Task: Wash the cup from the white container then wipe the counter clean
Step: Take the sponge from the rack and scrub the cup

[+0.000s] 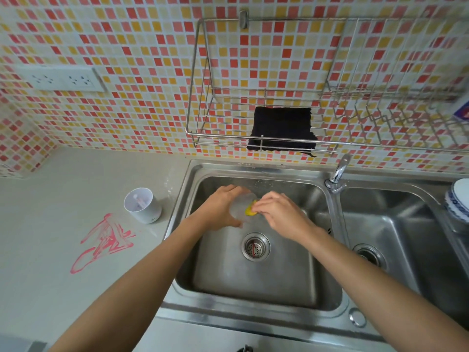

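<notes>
Over the left sink basin [256,283], my left hand [219,208] grips a clear, translucent cup [241,208] lying on its side. My right hand [281,212] presses a yellow sponge [250,210] against the cup's mouth. The white container [142,205] stands on the grey counter [63,189] just left of the sink, with a small item inside it. A red smear [104,240] marks the counter in front of the container. A dark cloth [283,129] hangs from the wire rack [253,97] on the tiled wall.
A chrome tap [338,174] stands between the two basins. The right basin [396,224] has its own drain, and a blue-and-white dish [459,199] sits at its far right edge. Wall sockets [61,78] are at upper left.
</notes>
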### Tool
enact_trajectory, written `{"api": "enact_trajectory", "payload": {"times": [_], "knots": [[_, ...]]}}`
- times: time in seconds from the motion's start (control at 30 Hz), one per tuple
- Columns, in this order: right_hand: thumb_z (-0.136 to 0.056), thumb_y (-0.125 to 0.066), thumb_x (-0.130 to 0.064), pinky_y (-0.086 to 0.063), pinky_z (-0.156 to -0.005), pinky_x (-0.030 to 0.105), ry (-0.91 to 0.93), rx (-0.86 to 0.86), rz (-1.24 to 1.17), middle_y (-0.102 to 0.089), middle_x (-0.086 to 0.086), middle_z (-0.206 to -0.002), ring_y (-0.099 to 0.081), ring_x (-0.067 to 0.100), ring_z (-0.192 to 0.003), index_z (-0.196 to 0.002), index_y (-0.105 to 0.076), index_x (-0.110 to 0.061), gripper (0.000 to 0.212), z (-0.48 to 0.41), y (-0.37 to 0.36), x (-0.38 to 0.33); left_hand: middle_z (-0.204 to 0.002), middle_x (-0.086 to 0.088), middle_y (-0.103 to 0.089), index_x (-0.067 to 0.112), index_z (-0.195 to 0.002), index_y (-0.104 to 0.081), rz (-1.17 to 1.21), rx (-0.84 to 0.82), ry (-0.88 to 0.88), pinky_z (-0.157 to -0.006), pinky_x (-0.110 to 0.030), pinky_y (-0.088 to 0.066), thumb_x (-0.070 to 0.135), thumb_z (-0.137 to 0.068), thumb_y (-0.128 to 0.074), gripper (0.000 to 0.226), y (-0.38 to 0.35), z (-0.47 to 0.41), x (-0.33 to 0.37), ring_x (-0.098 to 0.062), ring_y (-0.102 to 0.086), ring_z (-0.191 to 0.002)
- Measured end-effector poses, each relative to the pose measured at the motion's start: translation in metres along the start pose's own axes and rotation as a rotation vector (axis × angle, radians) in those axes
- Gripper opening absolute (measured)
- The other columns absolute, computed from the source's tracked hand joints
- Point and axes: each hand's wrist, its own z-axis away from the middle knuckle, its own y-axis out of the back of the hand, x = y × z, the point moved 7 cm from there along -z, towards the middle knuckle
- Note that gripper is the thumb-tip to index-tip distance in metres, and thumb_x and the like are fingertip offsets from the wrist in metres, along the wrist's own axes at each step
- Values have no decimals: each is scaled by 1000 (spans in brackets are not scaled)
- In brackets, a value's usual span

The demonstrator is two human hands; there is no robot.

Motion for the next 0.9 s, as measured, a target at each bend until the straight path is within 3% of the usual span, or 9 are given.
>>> {"api": "enact_trajectory", "payload": {"times": [0.1,0.23,0.4,0.6,0.67,0.73,0.8,0.83,0.9], "knots": [[-80,-65,2,-51,-84,43,19,62,-4,-74,-7,-101,-61,19,-98,-101,-76,-22,34,7,-1,-6,-129,7,-53,28,-134,-46,38,-9,0,-101,-26,-35,33,-58,-89,87,5,-3,-1,-16,-47,-118],[-83,-68,-5,-44,-92,21,61,54,-123,-72,-9,-108,-59,15,-99,-108,-74,-22,30,17,0,-14,-130,9,-54,26,-135,-47,112,-69,9,-104,-29,-37,31,-61,-88,84,7,0,-5,-10,-49,-118],[-72,-78,-1,-56,-81,37,167,111,57,-71,-4,-107,-60,24,-97,-104,-73,-16,35,15,1,-15,-132,11,-54,25,-137,-47,247,-78,72,-104,-28,-39,21,-61,-88,86,9,-2,-8,-10,-51,-120],[-75,-73,4,-52,-87,35,149,235,23,-70,-3,-109,-57,22,-99,-108,-71,-16,39,10,13,-20,-136,4,-46,21,-138,-30,250,40,62,-103,-32,-38,44,-52,-89,107,6,0,1,-18,-43,-124],[-83,-66,-1,-47,-90,27,110,234,-66,-71,-3,-108,-57,19,-98,-107,-72,-15,29,7,14,-24,-127,0,-43,13,-131,-35,235,129,68,-97,-27,-41,34,-54,-90,97,10,2,-2,-16,-44,-116],[-88,-61,-5,-45,-87,21,-71,132,-277,-72,-5,-103,-60,7,-93,-107,-73,-18,26,2,16,-21,-122,-1,-39,11,-128,-39,194,157,62,-91,-21,-42,26,-56,-90,90,17,2,-2,-12,-42,-108],[-89,-60,-7,-43,-71,12,-210,-24,-420,-72,-10,-92,-59,-9,-75,-107,-74,-20,26,-1,10,-11,-122,1,-41,13,-129,-42,163,108,53,-90,-20,-41,25,-55,-90,88,17,3,-4,-13,-44,-108],[-89,-60,-6,-41,-67,11,-210,-73,-399,-72,-10,-89,-56,-12,-70,-107,-74,-20,26,-2,9,-9,-122,1,-45,15,-129,-44,147,86,51,-92,-23,-41,25,-55,-90,88,17,3,-4,-15,-45,-110],[-88,-59,-3,-44,-78,19,-95,-111,-219,-74,-7,-98,-56,-6,-82,-106,-74,-19,28,-6,11,-11,-125,3,-49,19,-130,-47,92,48,52,-99,-33,-39,30,-56,-89,86,15,3,-4,-19,-44,-115]]}}
